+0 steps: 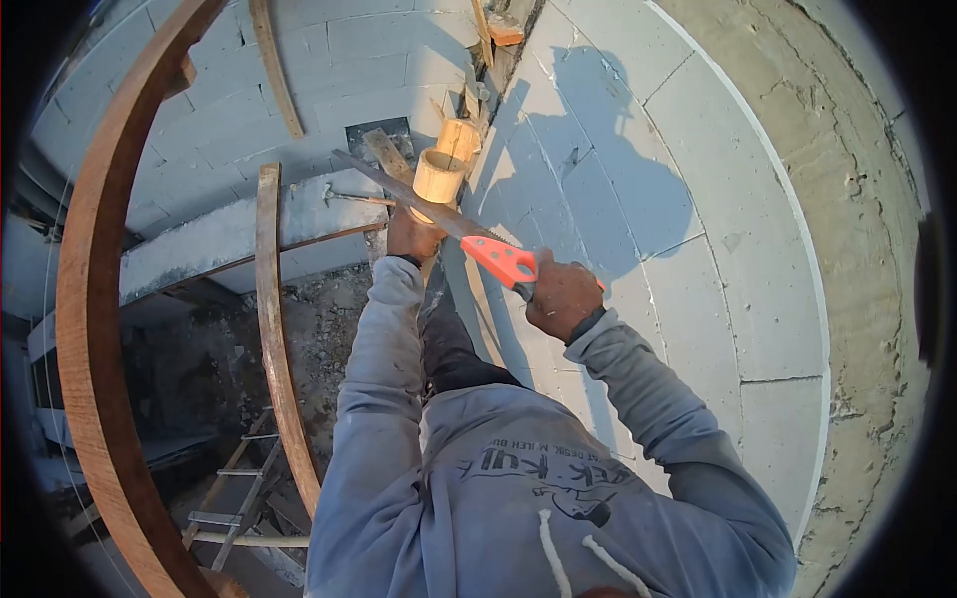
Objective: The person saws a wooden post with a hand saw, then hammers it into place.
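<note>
Beside the block wall, the left hand is clamped around the bamboo, apparently for steadiness, while the right hand encloses the saw handle, blade lying across the bamboo.

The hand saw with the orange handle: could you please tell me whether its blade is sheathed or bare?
Bare: its long metal blade, uncovered, extends from the orange handle across the pale bamboo tube.

Grey-sleeved arms: bare left hand between ten and eleven o'clock, arm extended; bare right hand closed at three, elbow bent.
</note>
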### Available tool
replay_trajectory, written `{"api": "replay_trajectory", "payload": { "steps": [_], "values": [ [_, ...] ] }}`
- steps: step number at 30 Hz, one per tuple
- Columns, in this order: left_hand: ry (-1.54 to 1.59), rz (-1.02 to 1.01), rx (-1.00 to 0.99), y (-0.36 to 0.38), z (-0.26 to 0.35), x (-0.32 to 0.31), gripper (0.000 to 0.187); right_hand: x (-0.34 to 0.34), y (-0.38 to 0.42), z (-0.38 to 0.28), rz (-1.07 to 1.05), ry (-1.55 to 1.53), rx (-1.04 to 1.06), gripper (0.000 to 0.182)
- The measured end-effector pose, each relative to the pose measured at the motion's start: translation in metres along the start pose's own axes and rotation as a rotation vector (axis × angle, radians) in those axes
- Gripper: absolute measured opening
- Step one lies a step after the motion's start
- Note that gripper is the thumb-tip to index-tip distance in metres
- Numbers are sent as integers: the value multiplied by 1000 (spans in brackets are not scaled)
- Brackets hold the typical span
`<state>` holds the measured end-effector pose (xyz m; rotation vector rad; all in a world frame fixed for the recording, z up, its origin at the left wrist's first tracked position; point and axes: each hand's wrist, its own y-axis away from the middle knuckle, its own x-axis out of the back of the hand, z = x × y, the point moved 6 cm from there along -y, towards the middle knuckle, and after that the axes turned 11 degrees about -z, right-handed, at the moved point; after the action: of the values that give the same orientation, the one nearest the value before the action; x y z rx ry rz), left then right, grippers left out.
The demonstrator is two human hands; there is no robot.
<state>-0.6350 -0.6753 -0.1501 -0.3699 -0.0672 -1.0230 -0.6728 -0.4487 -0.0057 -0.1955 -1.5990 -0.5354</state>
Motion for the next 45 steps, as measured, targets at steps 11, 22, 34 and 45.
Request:
{"api": "replay_trajectory", "payload": {
  "steps": [11,22,34,45],
  "values": [
    [-50,125,65,15,-2,-10,59,4,-7,-5,1,-3,34,36],
    [-20,137,122,20,22,19,63,1,113,31,-119,-108,-145,37],
    [-164,131,91,12,25,3,55,1,106,27,-108,-116,-152,44],
    [-93,99,180,18,-8,2,71,2,14,-19,-37,-179,25,39]
  ]
}}
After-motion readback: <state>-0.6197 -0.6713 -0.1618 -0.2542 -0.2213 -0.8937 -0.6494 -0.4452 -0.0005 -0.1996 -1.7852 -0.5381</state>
